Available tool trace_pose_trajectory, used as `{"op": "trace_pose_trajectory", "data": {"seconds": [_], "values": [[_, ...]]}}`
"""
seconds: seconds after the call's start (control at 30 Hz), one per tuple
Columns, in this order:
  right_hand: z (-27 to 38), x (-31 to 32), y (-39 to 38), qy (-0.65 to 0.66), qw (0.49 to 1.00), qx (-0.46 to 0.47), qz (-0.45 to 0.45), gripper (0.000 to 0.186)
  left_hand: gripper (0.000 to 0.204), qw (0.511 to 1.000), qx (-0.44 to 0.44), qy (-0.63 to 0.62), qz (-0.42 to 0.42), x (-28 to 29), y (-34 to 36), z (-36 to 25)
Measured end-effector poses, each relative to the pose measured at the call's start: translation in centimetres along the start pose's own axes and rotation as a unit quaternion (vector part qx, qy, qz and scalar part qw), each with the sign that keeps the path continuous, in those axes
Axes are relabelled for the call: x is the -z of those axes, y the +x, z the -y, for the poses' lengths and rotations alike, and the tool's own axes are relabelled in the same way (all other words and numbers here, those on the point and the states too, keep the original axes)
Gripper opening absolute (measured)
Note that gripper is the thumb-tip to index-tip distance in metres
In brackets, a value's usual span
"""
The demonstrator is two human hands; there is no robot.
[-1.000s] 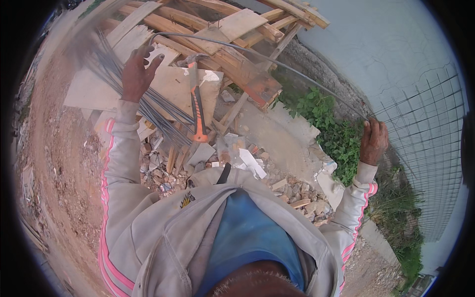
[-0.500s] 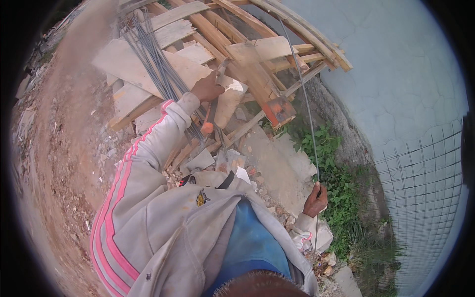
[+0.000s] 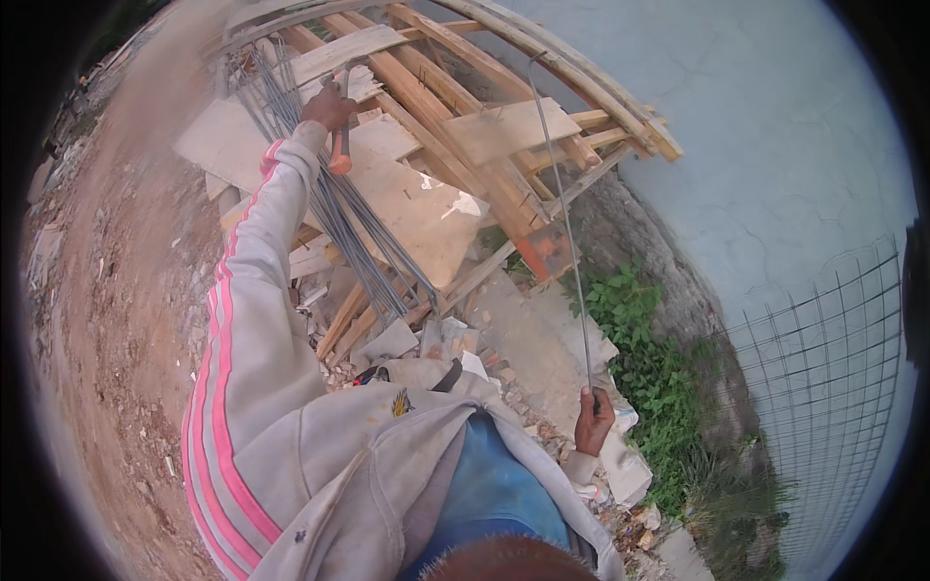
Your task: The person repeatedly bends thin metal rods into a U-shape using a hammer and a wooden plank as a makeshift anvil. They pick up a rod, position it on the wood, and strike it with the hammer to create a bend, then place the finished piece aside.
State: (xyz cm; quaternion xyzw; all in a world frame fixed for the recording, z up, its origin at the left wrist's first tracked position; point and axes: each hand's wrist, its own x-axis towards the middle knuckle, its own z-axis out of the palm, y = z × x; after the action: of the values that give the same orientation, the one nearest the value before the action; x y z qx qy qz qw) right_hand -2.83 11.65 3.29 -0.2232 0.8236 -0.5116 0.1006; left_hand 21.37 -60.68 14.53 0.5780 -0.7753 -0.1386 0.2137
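Observation:
My left hand (image 3: 327, 109) grips an orange-and-dark hammer (image 3: 340, 147) near its head, over the upper part of a bundle of grey steel bars (image 3: 373, 257) lying across pale boards. The handle's orange end points down toward me. Low on the right, my right hand (image 3: 593, 418) is closed on a long thin steel rod (image 3: 558, 180), which runs away from me past the lumber to a short bend at its far end.
A jumbled pile of beams (image 3: 412, 73) and board offcuts (image 3: 218, 143) fills the upper middle, with rubble (image 3: 392, 339) below. To the right are green weeds (image 3: 630, 320), a pale cracked wall (image 3: 775, 145) and wire mesh (image 3: 823, 368). Reddish dirt ground (image 3: 116, 320) stretches along the left.
My left hand took hold of the hammer and has raised it up and left over the bars. The rod, formerly slanting across, now runs steeply away from my right hand, which has moved lower and leftward.

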Motion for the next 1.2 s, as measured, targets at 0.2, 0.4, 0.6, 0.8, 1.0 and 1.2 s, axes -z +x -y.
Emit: {"op": "trace_pose_trajectory", "data": {"seconds": [0.2,0.4,0.6,0.8,1.0,1.2], "values": [[3.4,0.0,0.4,-0.067,0.997,0.007,-0.037,0.020,0.073,0.995,0.053,0.084,0.030,-3.1,7.4,4.4],[4.8,1.7,0.5,-0.162,0.979,0.054,-0.109,0.022,0.066,0.984,0.040,0.168,0.033,-5.8,9.5,6.1],[4.9,5.5,2.7,-0.241,0.953,0.126,-0.135,0.021,0.056,0.979,-0.204,0.019,0.016,-5.6,9.6,4.6],[4.3,7.2,5.1,-0.296,0.935,0.155,-0.122,0.018,0.051,0.942,-0.313,-0.119,0.023,-8.3,0.7,-9.6],[2.8,6.0,5.3,-0.318,0.923,0.184,-0.117,0.016,0.056,0.909,-0.413,-0.055,-0.018,-14.1,-3.2,-15.5],[3.1,5.0,5.1,-0.342,0.914,0.188,-0.112,0.014,0.068,0.934,-0.337,0.064,0.103,-17.7,-4.1,-18.1]]}}
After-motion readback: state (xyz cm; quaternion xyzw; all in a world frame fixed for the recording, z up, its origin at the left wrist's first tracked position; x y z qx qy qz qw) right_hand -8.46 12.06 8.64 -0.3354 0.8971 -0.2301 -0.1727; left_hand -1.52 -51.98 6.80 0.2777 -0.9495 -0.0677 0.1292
